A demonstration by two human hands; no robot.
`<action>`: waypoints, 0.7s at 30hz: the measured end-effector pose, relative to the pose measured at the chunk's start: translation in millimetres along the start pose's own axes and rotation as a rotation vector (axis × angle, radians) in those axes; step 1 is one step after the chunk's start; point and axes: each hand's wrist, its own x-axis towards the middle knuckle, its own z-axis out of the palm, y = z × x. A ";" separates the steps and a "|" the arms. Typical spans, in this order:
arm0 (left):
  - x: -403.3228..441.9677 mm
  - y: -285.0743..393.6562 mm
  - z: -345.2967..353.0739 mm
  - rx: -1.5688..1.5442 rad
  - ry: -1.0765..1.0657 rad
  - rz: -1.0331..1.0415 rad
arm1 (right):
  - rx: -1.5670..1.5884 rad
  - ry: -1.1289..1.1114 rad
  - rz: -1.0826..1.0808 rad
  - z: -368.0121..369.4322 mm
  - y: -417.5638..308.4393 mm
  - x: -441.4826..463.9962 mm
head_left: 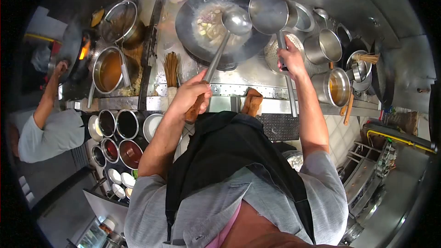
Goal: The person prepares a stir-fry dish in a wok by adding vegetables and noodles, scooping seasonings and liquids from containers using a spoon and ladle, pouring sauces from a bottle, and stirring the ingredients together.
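My left hand [193, 98] is closed round the wooden handle of a metal ladle [236, 21]. The ladle's bowl hangs over the right part of a large wok [187, 25], in which pale pieces lie in steaming, cloudy liquid [209, 30]. My right hand [290, 57] grips the handle of a round, dark metal strainer or pan [268, 11], held over the wok's right rim. A perforated bowl [272, 55] sits just behind my right hand.
Pots [318, 48] and a pot of yellow liquid [339, 87] stand at right. A bamboo brush [172, 66] and a pot of brown broth [109, 71] are at left. Sauce containers [130, 153] sit lower left. Another person [53, 133] works near a flame [84, 49].
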 end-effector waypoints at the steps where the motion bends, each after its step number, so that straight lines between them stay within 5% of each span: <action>1: 0.2 0.3 1.1 -0.041 -0.020 -0.028 | -0.064 0.009 -0.014 2.0 3.3 4.8; 8: 10.0 -1.3 -4.3 -0.169 -0.074 -0.110 | -0.542 0.075 -0.030 13.4 12.7 26.2; 14: 8.2 -3.4 -10.8 -0.279 -0.054 -0.139 | -0.900 0.162 -0.312 8.0 53.9 45.7; 21: 0.9 -11.9 -20.1 -0.355 -0.092 -0.127 | -0.948 0.147 -0.187 13.7 30.7 10.9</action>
